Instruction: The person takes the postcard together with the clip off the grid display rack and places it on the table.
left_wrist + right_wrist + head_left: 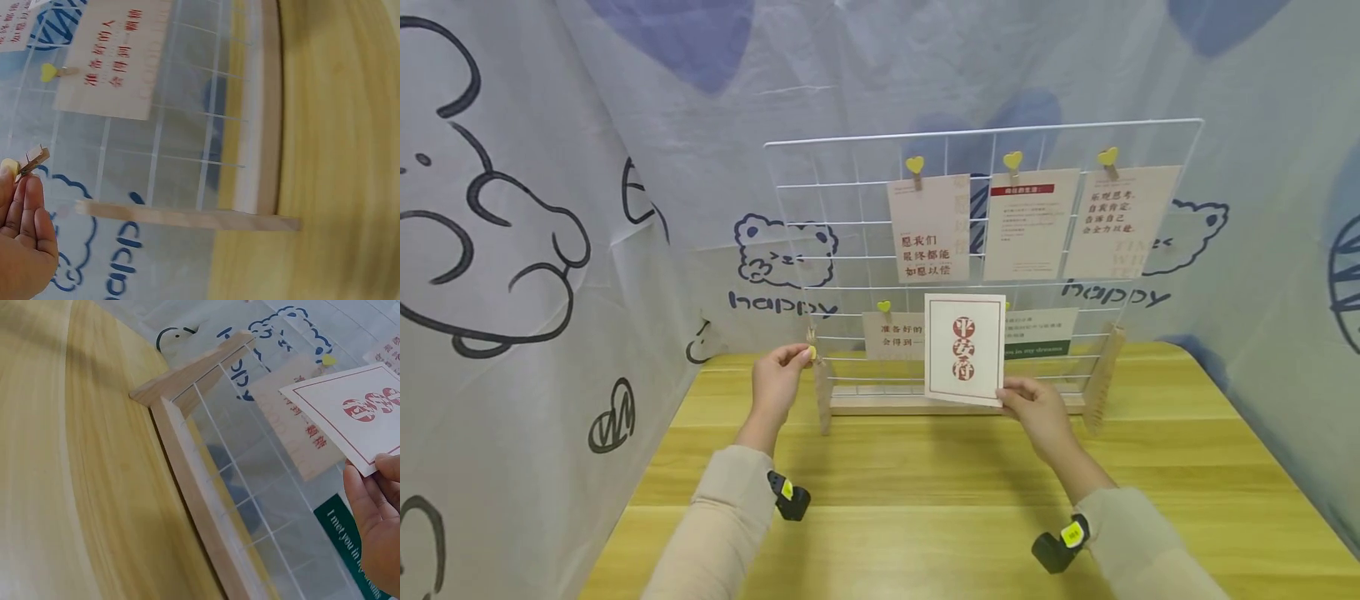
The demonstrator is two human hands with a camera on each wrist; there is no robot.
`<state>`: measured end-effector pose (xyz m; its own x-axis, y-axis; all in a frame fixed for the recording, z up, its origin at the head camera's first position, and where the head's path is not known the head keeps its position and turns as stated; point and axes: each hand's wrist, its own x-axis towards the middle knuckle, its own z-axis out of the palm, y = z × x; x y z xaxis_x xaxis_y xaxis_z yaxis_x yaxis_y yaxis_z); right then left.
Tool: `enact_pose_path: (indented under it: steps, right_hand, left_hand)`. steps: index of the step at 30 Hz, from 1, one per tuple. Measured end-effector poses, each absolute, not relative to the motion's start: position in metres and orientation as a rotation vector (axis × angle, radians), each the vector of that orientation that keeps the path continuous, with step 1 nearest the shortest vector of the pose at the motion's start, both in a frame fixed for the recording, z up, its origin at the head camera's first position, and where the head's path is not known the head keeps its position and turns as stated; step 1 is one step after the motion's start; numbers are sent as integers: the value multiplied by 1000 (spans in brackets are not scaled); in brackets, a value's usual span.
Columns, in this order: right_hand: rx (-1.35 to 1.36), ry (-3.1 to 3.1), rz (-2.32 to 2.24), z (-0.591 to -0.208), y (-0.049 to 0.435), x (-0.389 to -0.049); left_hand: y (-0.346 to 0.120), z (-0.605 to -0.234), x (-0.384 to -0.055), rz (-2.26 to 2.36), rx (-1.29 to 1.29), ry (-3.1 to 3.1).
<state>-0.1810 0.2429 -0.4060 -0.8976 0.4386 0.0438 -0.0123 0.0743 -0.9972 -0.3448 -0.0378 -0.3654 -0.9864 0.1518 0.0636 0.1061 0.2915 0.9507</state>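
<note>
My left hand (775, 382) pinches a small wooden clothespin (34, 160) with a yellow heart on it, left of the wire grid's wooden foot. In the left wrist view its jaws look parted. My right hand (1037, 410) holds a white card (964, 350) with a red border and red round characters by its lower right corner, thumb in front. The card stands upright before the white wire grid (842, 223), covering parts of two lower cards: one with red writing (119, 59) and one with a green band (1037, 347).
Three printed cards (1032, 225) hang along the grid's upper part from yellow heart clothespins (1012, 160). The grid stands in a wooden base (910, 406) on a wood-grain table (880, 508). Behind and beside it hangs a cloth (685, 125) with cartoon drawings.
</note>
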Motion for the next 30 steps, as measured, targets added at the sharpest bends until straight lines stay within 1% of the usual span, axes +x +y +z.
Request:
enact_pose_path:
  steps: [5, 19, 21, 22, 25, 28, 29, 30]
  right_hand:
    - [-423, -1974, 1936, -415, 247, -171]
    - [-530, -1966, 1938, -442, 261, -146]
    - [-511, -1933, 1954, -446, 264, -143]
    - [-416, -1879, 2006, -460, 273, -145]
    - [-385, -1841, 2023, -467, 278, -140]
    - [-404, -1839, 2038, -470, 280, -135]
    - [-503, -1886, 1996, -457, 272, -129]
    - [-523, -1899, 1995, -456, 273, -128]
  left_hand:
    - [-45, -382, -339, 1789, 212, 2481]
    - [-61, -415, -328, 1722, 175, 2448]
    - [-63, -420, -327, 1721, 171, 2444]
    - [-64, -422, -326, 1716, 167, 2443]
    - [-67, -427, -325, 1700, 148, 2446]
    - [-69, -433, -323, 1688, 133, 2449]
    - [-70, -435, -323, 1683, 127, 2454]
    - [-70, -437, -322, 1680, 122, 2458]
